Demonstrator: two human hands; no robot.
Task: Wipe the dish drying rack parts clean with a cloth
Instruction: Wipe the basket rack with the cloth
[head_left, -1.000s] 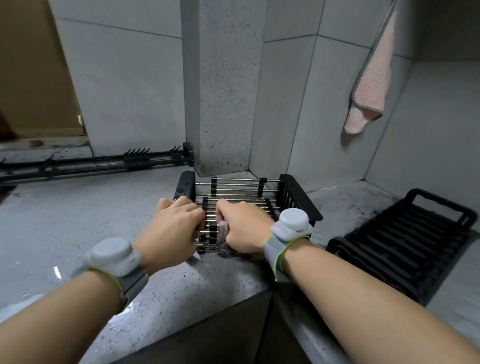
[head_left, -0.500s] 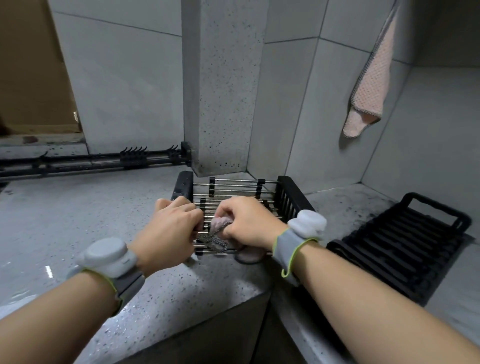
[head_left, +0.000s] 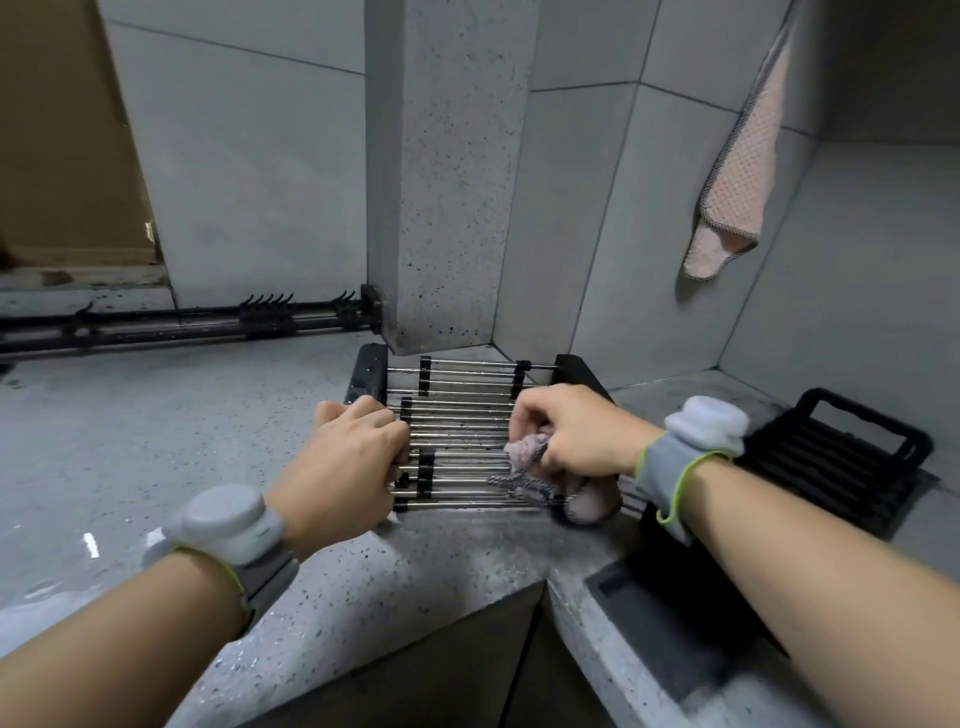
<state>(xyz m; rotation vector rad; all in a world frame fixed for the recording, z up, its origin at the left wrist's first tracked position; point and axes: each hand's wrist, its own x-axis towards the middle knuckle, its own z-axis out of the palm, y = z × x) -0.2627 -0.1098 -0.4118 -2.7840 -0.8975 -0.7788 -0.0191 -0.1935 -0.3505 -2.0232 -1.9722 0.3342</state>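
The rack (head_left: 457, 431), a grid of metal rods between black end pieces, lies flat on the grey counter (head_left: 171, 447) in the corner by the pillar, and I judge I am in the middle of wiping its rods. My right hand (head_left: 576, 436) is curled round a bunched cloth (head_left: 530, 449), pressing it onto the rods at the near right of the grid, with a loose fold of it trailing off the near edge. My left hand (head_left: 345, 457) grips the rack's left side, fingers hooked over the rods, to steady it. Both wrists sit low, forearms reaching in from the near edge, knuckles up. The next move, as I see it, calls for drawing the cloth along the rods while the left hand holds the frame down, then shifting to the far rods, which show droplets. A second black tray (head_left: 852, 457) waits well to the right, and a long black rail (head_left: 182, 322) lies along the wall to the left; both look to be parts not yet wiped, though I cannot be sure.
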